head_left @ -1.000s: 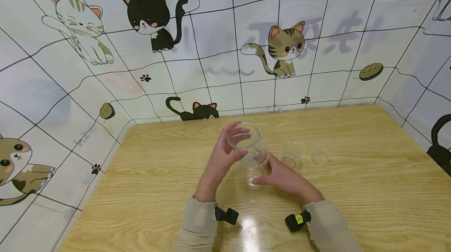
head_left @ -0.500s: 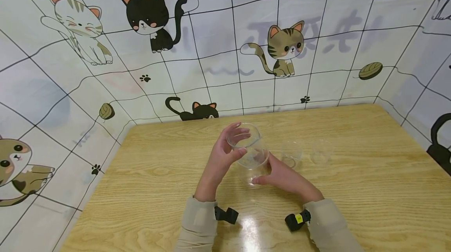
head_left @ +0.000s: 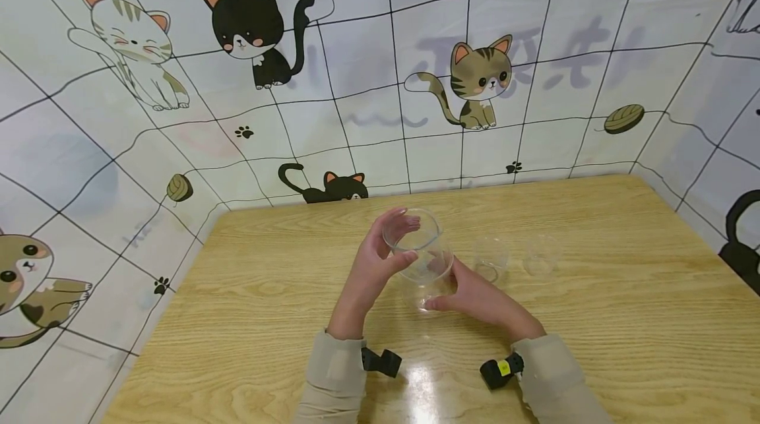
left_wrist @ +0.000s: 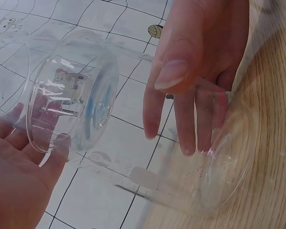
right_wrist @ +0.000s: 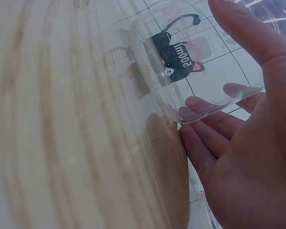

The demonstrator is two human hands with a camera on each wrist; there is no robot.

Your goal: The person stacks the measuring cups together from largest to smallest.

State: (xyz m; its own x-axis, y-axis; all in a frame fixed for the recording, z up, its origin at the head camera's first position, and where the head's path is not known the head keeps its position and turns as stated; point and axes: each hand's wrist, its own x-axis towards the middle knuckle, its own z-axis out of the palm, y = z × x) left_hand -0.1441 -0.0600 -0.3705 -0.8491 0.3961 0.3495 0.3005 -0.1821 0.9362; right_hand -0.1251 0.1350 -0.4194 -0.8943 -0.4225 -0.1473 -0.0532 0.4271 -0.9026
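Two clear glass beakers stand one above the other near the middle of the table. My left hand (head_left: 380,249) curls its thumb and fingers round the upper beaker (head_left: 423,241), whose base (left_wrist: 100,102) sits inside the mouth of the lower one. With thumb and fingers, my right hand (head_left: 475,293) grips the lower beaker (head_left: 417,293) from the right side. A "500ml" mark shows on the lower beaker's wall (right_wrist: 181,55) in the right wrist view. How far its base is from the tabletop is hard to tell.
Two more clear glass vessels (head_left: 491,254), (head_left: 541,256) stand on the wooden table (head_left: 255,305), just right of my right hand. A white cloth wall (head_left: 368,114) with printed cats and black grid lines runs along the table's back and sides.
The upper beaker and my left hand have sunk very slightly, and the left fingers lie closer together. My right hand and the lower beaker stay in place.
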